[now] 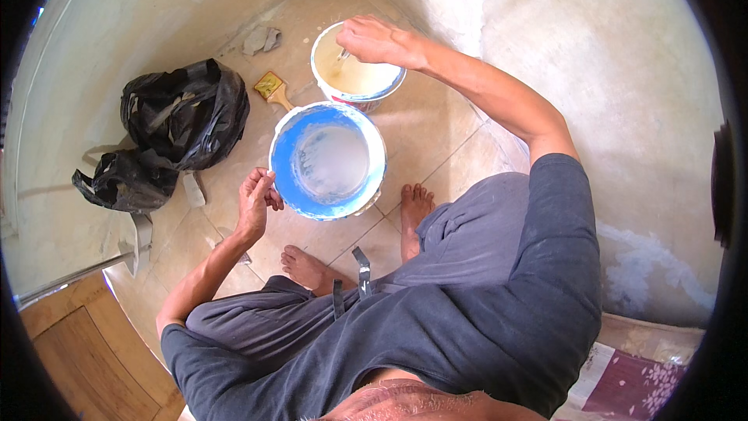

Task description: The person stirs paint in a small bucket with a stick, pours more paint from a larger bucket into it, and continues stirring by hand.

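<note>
A bucket with a blue inside (284, 175) stands on the floor in front of me, a whitish layer at its bottom and smears round its wall. My left hand (255, 199) is closed at its left rim, thumb and fingertips on the edge. Just beyond stands a second, white bucket (321, 82) holding a cream-coloured liquid. My right hand (375, 39) is over that bucket, fingers closed. A short, thin, shiny piece shows below the fingers; the rest of what they grip is hidden.
A wide paintbrush (273, 90) lies left of the buckets. Farther left is a crumpled black plastic bag (187, 113), with a flat scraper-like piece (194, 189) beside it. A grey scrap (262, 40) lies near the far corner. Walls rise on both sides; my bare feet are close to the buckets.
</note>
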Motion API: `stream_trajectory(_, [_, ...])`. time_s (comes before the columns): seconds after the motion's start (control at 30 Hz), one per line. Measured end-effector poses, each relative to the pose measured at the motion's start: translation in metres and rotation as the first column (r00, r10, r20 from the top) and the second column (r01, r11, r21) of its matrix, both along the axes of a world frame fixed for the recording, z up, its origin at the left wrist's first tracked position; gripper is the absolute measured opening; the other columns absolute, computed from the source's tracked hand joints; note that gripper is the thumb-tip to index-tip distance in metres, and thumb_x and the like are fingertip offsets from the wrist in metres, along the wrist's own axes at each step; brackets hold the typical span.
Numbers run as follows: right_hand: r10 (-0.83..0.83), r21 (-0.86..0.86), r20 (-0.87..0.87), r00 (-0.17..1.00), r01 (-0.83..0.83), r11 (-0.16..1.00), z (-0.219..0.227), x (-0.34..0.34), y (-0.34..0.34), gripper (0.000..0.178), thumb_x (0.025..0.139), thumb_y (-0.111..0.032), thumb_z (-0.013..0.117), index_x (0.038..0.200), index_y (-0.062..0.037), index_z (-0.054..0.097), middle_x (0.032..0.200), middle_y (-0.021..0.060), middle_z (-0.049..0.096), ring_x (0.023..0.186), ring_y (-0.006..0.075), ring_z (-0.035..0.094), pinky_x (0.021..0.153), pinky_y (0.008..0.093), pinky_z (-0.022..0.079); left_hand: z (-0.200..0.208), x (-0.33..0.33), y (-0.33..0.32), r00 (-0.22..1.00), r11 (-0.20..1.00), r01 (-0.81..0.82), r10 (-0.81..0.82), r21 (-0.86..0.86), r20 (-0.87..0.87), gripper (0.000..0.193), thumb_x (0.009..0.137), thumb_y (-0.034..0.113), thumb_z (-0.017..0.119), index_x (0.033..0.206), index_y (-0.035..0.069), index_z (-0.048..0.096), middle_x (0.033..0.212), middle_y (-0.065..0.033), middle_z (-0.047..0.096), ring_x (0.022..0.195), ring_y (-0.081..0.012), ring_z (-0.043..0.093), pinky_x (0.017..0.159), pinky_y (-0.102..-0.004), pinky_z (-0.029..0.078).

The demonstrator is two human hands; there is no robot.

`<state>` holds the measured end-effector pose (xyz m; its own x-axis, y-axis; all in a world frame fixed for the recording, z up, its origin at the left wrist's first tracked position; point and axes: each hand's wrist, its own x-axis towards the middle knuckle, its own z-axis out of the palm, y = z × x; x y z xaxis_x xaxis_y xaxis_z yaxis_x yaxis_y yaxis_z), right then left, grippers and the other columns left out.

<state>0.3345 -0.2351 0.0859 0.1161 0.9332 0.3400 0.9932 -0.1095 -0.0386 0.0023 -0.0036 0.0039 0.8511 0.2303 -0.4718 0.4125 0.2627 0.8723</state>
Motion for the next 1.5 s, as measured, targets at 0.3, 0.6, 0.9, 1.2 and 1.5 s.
stream_trajectory(0.3, [-0.133,-0.525,-0.272,0.953,-0.031,0.850,0.004,0.004,0.003,0.010,0.070,-0.008,0.063,0.075,-0.0013,0.067,0.074,0.0195,0.063,0.074,0.0365,0.063,0.060,0.0456,0.049,0.004,-0.003,0.003,0.999,0.991,0.049,-0.048,0.124,-0.011,0.020,0.096,0.027,0.058,0.088,0.008,0.054,0.060,-0.0020,0.054,0.048,-0.0122,0.055,0.047,-0.0246,0.041])
stream_trajectory(0.6, [0.079,-0.021,0.245,0.966,-0.076,0.997,-0.025,0.016,-0.021,0.013,0.074,-0.007,0.060,0.086,-0.0039,0.062,0.087,0.0164,0.063,0.081,0.0328,0.062,0.066,0.0407,0.047,-0.003,0.002,0.004,0.997,0.996,0.060,-0.057,0.062,-0.042,0.026,0.095,0.033,0.061,0.094,0.008,0.056,0.064,0.0002,0.053,0.050,-0.0104,0.056,0.049,-0.0230,0.040])
stream_trajectory(0.9, [-0.069,-0.277,-0.479,0.875,-0.076,0.958,-0.006,0.007,-0.006,0.007,0.076,-0.007,0.059,0.078,-0.0002,0.058,0.077,0.0186,0.060,0.075,0.0373,0.059,0.063,0.0458,0.046,0.004,0.001,0.000,0.995,0.990,0.066,-0.056,0.124,-0.082,0.023,0.097,0.032,0.057,0.094,0.009,0.054,0.062,-0.0002,0.053,0.049,-0.0098,0.054,0.049,-0.0229,0.041])
stream_trajectory(1.2, [0.138,-0.097,-0.177,0.975,-0.156,0.983,-0.027,0.012,-0.015,0.011,0.082,-0.012,0.057,0.076,-0.0040,0.054,0.079,0.0153,0.056,0.077,0.0349,0.055,0.068,0.0443,0.044,0.005,0.000,0.001,0.994,0.993,0.040,-0.027,0.115,-0.110,0.023,0.097,0.033,0.057,0.095,0.009,0.054,0.060,-0.0006,0.054,0.049,-0.0098,0.054,0.050,-0.0226,0.041])
stream_trajectory(1.5, [-0.036,-0.071,0.011,0.999,0.037,0.997,-0.024,0.009,-0.004,0.013,0.080,-0.010,0.057,0.080,-0.0004,0.049,0.082,0.0185,0.053,0.084,0.0382,0.055,0.074,0.0449,0.045,0.006,0.006,-0.002,0.997,0.997,0.035,-0.030,0.066,-0.074,0.021,0.097,0.030,0.057,0.095,0.009,0.054,0.059,-0.0013,0.054,0.048,-0.0107,0.054,0.049,-0.0229,0.042])
